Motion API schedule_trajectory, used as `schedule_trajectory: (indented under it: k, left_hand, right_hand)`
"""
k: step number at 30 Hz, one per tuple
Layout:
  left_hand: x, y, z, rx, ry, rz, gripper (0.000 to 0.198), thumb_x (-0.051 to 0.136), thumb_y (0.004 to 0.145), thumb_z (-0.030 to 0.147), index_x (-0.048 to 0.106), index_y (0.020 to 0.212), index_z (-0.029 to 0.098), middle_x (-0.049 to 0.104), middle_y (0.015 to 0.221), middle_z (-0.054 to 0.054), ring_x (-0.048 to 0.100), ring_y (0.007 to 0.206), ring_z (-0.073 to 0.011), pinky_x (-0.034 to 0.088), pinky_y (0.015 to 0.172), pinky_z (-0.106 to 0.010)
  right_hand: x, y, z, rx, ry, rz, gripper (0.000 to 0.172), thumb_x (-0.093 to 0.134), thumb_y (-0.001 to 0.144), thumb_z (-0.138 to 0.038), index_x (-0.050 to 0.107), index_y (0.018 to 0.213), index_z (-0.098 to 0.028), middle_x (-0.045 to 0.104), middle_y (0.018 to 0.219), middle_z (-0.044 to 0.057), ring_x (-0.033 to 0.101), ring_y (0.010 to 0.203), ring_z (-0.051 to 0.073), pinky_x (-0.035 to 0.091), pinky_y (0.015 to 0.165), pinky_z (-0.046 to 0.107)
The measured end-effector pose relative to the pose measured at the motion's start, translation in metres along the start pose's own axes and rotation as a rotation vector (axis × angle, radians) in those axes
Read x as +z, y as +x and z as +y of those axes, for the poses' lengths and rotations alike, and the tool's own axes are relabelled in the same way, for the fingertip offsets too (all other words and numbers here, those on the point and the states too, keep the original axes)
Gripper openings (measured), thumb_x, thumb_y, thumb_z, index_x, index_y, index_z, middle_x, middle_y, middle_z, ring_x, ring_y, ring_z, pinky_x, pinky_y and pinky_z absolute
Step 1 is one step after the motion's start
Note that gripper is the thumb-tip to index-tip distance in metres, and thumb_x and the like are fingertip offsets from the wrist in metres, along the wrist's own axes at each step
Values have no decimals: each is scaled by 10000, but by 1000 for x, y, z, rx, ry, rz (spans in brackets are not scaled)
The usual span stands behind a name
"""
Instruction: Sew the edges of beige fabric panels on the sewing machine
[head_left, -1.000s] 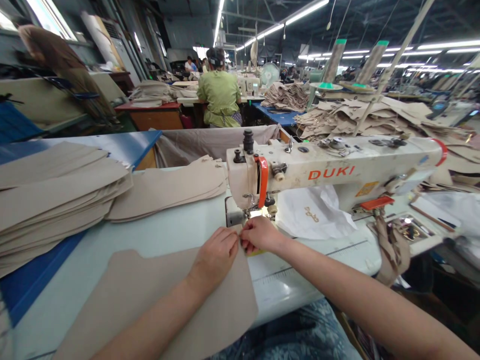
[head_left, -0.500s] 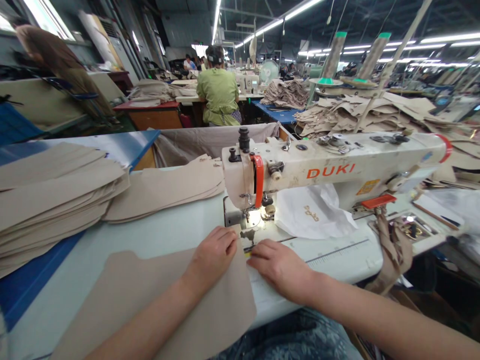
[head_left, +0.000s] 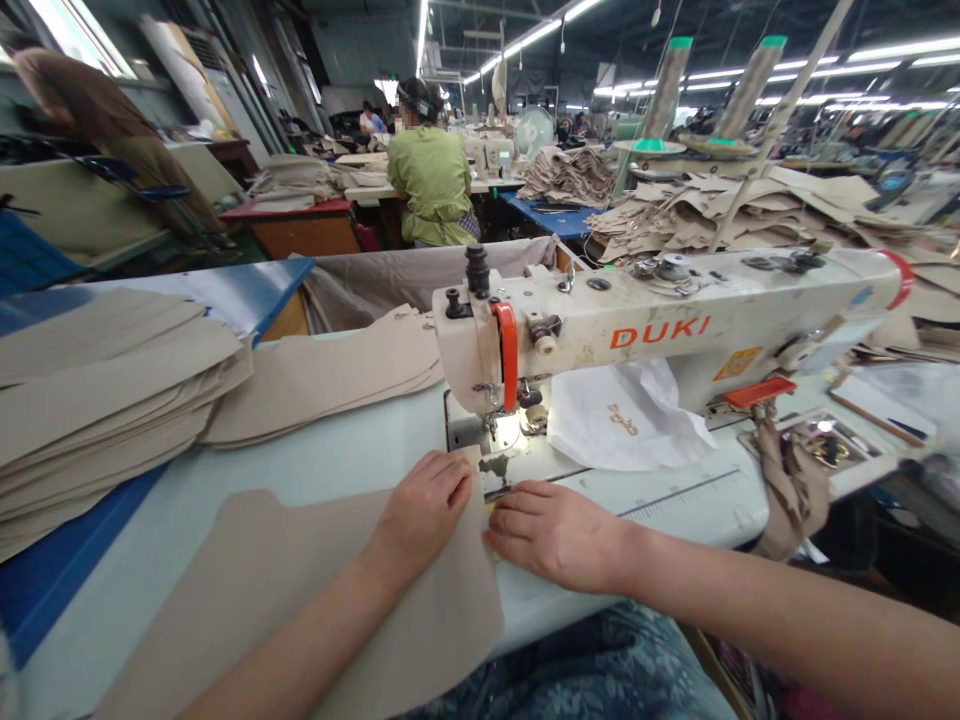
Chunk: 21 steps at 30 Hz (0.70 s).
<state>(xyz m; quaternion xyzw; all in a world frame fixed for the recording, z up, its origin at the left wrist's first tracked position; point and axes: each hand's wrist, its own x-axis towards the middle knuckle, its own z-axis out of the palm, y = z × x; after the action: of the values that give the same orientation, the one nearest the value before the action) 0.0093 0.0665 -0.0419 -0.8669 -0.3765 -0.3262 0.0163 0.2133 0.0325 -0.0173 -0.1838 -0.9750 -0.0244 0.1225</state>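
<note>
A beige fabric panel [head_left: 442,630] lies flat on the machine bed, its upper right corner just in front of the lit needle area [head_left: 504,430] of a sewing machine [head_left: 585,335]. My left hand [head_left: 427,505] rests on the panel near that corner, fingers curled and pinching the cloth. On the other side, my right hand [head_left: 555,535] is closed at the panel's right edge, its fingers bent together and the fingertips partly hidden. Both hands are close to each other, a little below the presser foot.
Stacked beige panels [head_left: 112,390] lie at the left, with more panels [head_left: 322,375] behind the bed. White paper [head_left: 630,415] bearing small metal pieces sits under the machine arm. A metal tray [head_left: 829,445] and hanging strips [head_left: 787,490] are at right. A co-worker [head_left: 429,180] sits ahead.
My right hand has shifted slightly left onto the panel's edge. The left hand holds nearly the same place on the cloth. The camera view has moved a little.
</note>
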Motion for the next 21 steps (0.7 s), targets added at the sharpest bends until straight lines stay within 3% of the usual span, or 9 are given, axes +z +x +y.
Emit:
schedule_trajectory:
  k: [4, 10, 15, 18, 21]
  left_hand:
    - [1, 0, 0, 35, 32, 14, 192, 429, 894, 124, 574, 777, 169, 658, 745, -43, 596, 727, -179, 520, 699, -313]
    - [1, 0, 1, 34, 28, 8, 188, 424, 902, 131, 573, 794, 169, 657, 754, -42, 594, 742, -178, 513, 709, -308]
    - [0, 0, 1, 35, 44, -5, 223, 402, 914, 146, 574, 776, 180, 656, 747, -40, 589, 727, -176, 515, 703, -310]
    - [0, -1, 0, 32, 31, -23, 201, 419, 913, 156, 576, 790, 180, 657, 763, -40, 593, 737, -176, 516, 712, -308]
    - [1, -3, -2, 34, 25, -26, 206, 415, 913, 150, 580, 795, 181, 657, 767, -40, 594, 741, -177, 516, 715, -309]
  right_hand:
    - [-10, -14, -2, -66, 4, -73, 172, 460, 932, -158, 628, 907, -130, 652, 989, 88, 568, 906, 185, 442, 843, 321]
    - [-5, -15, -9, 18, -26, -68, 259, 428, 943, -215, 545, 1160, -136, 549, 1253, 108, 475, 1139, 243, 379, 985, 409]
    - [17, 9, -11, 171, 13, 106, 203, 452, 938, -279, 597, 859, -160, 635, 978, 79, 540, 977, 219, 445, 881, 359]
    - [23, 17, -11, 247, 54, 168, 133, 492, 918, -219, 591, 884, -138, 630, 977, 88, 542, 975, 212, 455, 874, 341]
    - [25, 18, -10, 223, 83, 129, 134, 476, 930, -168, 601, 899, -132, 643, 995, 91, 553, 973, 192, 474, 844, 315]
